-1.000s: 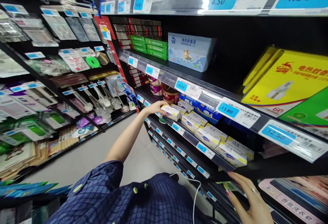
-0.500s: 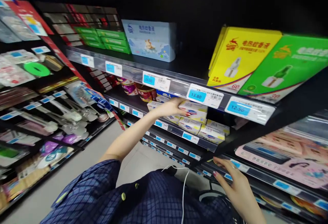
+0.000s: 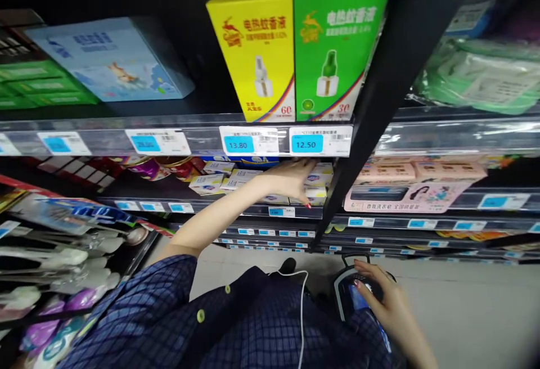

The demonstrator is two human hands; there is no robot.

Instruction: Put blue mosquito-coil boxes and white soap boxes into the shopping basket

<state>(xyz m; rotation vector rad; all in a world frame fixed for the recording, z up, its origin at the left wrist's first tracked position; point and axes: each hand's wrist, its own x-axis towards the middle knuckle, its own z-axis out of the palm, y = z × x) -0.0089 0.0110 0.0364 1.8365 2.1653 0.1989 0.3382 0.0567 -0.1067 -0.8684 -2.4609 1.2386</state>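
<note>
My left hand (image 3: pixel 291 180) reaches under the price rail to the second shelf. It curls over a small white-and-yellow soap box (image 3: pixel 320 176) at the right end of a stack. The thumb hangs at the front and the fingers go over the top, partly hidden by the rail. Another soap box (image 3: pixel 317 194) lies beneath it, and further soap boxes (image 3: pixel 206 183) lie left of my wrist. Low at the right, my right hand (image 3: pixel 382 296) is held open over a dark basket (image 3: pixel 343 296), its fingers apart and nothing visible in them.
Overhead stand a yellow box (image 3: pixel 264 59), a green box (image 3: pixel 337 57) and a light-blue box (image 3: pixel 109 59). A black upright post (image 3: pixel 379 110) divides the shelving. Pink boxes (image 3: pixel 396 189) sit right of it. Hanging utensils (image 3: pixel 67 262) line the left side. A white cable (image 3: pixel 302 313) crosses my shirt.
My view has turned right. My left hand has shifted toward the right end of the soap stack, with the top box now nearer the post. The right hand stays low and open.
</note>
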